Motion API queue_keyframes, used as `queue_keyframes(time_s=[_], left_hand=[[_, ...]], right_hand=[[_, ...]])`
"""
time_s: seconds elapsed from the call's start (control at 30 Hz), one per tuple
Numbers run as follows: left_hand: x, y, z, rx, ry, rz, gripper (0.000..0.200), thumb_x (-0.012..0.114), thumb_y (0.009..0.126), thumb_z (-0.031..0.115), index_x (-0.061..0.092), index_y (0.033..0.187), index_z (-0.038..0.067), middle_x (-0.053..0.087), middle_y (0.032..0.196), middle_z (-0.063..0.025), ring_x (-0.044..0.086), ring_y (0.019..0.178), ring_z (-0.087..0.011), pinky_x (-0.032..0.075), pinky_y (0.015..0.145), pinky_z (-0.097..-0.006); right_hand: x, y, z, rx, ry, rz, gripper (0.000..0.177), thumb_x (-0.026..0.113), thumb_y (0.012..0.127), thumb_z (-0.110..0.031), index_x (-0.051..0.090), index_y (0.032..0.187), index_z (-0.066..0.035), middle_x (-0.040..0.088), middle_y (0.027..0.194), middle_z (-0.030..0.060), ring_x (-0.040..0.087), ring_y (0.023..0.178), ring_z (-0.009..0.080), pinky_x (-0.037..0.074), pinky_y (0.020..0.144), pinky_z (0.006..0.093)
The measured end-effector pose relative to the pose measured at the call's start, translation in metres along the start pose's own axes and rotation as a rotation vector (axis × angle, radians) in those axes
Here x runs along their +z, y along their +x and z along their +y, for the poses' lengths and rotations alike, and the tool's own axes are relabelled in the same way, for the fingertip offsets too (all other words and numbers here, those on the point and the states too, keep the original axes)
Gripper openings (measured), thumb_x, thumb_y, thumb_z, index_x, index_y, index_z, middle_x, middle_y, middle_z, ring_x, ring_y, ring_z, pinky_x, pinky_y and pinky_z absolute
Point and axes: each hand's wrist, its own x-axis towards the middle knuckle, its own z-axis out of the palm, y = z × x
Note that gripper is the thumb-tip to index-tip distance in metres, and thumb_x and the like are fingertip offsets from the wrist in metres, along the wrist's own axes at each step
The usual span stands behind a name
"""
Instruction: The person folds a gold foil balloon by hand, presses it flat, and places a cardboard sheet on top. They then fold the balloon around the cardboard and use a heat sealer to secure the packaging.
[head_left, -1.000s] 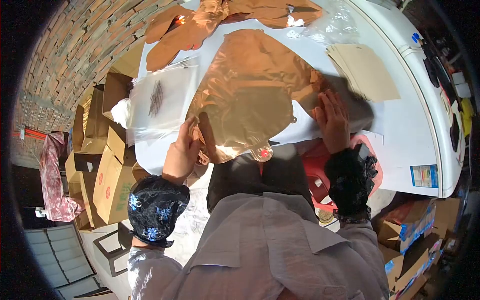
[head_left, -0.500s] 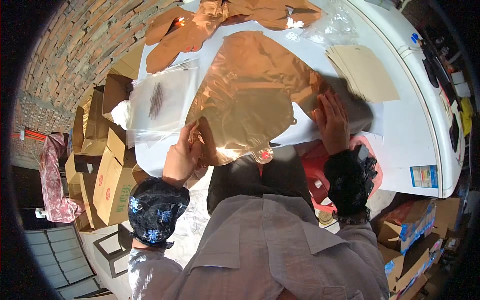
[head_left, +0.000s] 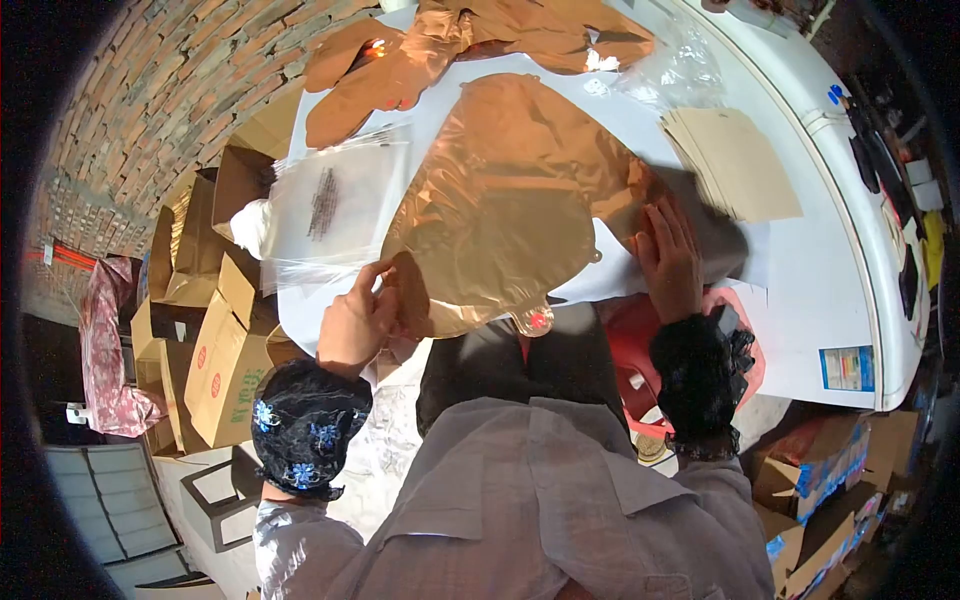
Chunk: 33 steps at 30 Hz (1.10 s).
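Note:
A flat, uninflated copper-coloured foil balloon point(head_left: 500, 200) lies on the white table in front of me, its clear tail with a red mark point(head_left: 535, 321) hanging at the near edge. My left hand point(head_left: 352, 322) pinches the balloon's lower left edge between thumb and fingers, where the foil creases. On the opposite side my right hand point(head_left: 668, 262) rests on the right edge, fingers stretched out and slightly apart. Shadow darkens the foil around my right fingertips. Both forearms wear black lace sleeve covers.
More copper foil balloons point(head_left: 430, 60) lie at the table's far side. Clear plastic bags point(head_left: 335, 195) are stacked at left, beige cards point(head_left: 735, 160) at right. Open cardboard boxes point(head_left: 225, 370) crowd the floor at left. A red plastic stool or basket point(head_left: 632, 350) is under the table edge.
The whole view has shifted slightly. My left hand has moved a little left and toward me, still pinching the foil edge. My right hand stays on the right side of the balloon.

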Motion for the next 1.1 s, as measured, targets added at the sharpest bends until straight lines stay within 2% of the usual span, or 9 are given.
queue_keyframes(time_s=[0.2,0.37,0.5,0.53,0.63,0.67,0.77,0.9,1.1], left_hand=[[-0.029,0.040,0.004,0.169,0.005,0.113,0.025,0.055,0.092,0.020,0.063,0.115,0.013,0.067,0.081,-0.0210,0.065,0.078,-0.0402,0.051,0.068,-0.0461],[-0.025,0.148,0.023,0.377,-0.179,0.072,0.025,0.057,0.090,0.019,0.066,0.112,0.009,0.067,0.099,-0.0243,0.066,0.092,-0.0374,0.051,0.079,-0.0437],[0.004,0.244,0.045,0.352,-0.138,0.173,0.030,0.059,0.090,0.031,0.068,0.104,0.006,0.069,0.091,-0.0224,0.067,0.087,-0.0377,0.051,0.077,-0.0450],[0.005,0.256,0.056,0.322,-0.140,0.190,0.036,0.058,0.091,0.040,0.069,0.100,0.007,0.069,0.086,-0.0219,0.066,0.084,-0.0403,0.050,0.076,-0.0471],[0.021,0.304,0.065,0.322,-0.058,0.273,0.041,0.055,0.092,0.044,0.069,0.096,0.006,0.068,0.085,-0.0226,0.065,0.086,-0.0417,0.050,0.078,-0.0483],[0.024,0.309,0.070,0.290,-0.030,0.289,0.042,0.054,0.092,0.044,0.068,0.095,0.005,0.067,0.092,-0.0232,0.064,0.091,-0.0424,0.049,0.082,-0.0489],[0.031,0.325,0.070,0.342,0.002,0.343,0.038,0.056,0.091,0.040,0.066,0.100,0.004,0.064,0.105,-0.0247,0.062,0.098,-0.0419,0.049,0.086,-0.0487],[0.037,0.336,0.076,0.249,0.044,0.277,0.035,0.056,0.087,0.020,0.062,0.115,0.000,0.061,0.108,-0.0274,0.061,0.099,-0.0429,0.052,0.086,-0.0480],[0.054,0.349,0.074,0.300,0.015,0.352,0.034,0.058,0.085,0.017,0.062,0.116,0.005,0.061,0.107,-0.0277,0.062,0.098,-0.0431,0.052,0.086,-0.0486]], right_hand=[[-0.001,-0.003,0.003,0.024,-0.058,-0.057,0.038,0.058,0.092,-0.018,0.056,0.126,-0.001,0.052,0.136,0.0190,0.046,0.129,0.0370,0.037,0.107,0.0455],[-0.006,-0.001,0.009,0.021,0.009,-0.117,0.038,0.058,0.092,-0.017,0.056,0.126,-0.001,0.052,0.136,0.0193,0.045,0.130,0.0367,0.037,0.108,0.0448],[-0.024,0.017,0.004,0.025,0.008,-0.165,0.036,0.058,0.091,-0.016,0.058,0.125,-0.002,0.053,0.135,0.0194,0.046,0.130,0.0364,0.037,0.107,0.0445],[-0.024,0.023,0.005,0.024,-0.002,-0.157,0.033,0.058,0.092,-0.015,0.060,0.121,-0.002,0.056,0.133,0.0183,0.049,0.128,0.0361,0.039,0.106,0.0445],[-0.034,0.058,0.004,-0.068,-0.027,-0.146,0.028,0.058,0.091,-0.014,0.062,0.117,-0.003,0.058,0.129,0.0175,0.052,0.123,0.0365,0.042,0.103,0.0444],[-0.034,0.072,0.004,-0.066,0.025,-0.179,0.029,0.057,0.092,-0.016,0.062,0.117,-0.002,0.059,0.126,0.0188,0.054,0.120,0.0373,0.043,0.101,0.0445],[-0.017,0.122,0.004,-0.070,0.167,-0.262,0.029,0.054,0.094,-0.018,0.061,0.117,-0.002,0.062,0.118,0.0214,0.058,0.111,0.0381,0.047,0.097,0.0446],[0.048,0.181,0.007,-0.075,0.257,-0.394,0.029,0.056,0.090,-0.017,0.061,0.114,-0.001,0.065,0.109,0.0213,0.062,0.102,0.0369,0.048,0.091,0.0448],[0.129,0.216,0.022,-0.076,0.285,-0.256,0.036,0.060,0.086,-0.018,0.061,0.117,-0.001,0.064,0.112,0.0211,0.060,0.103,0.0390,0.048,0.089,0.0453]])
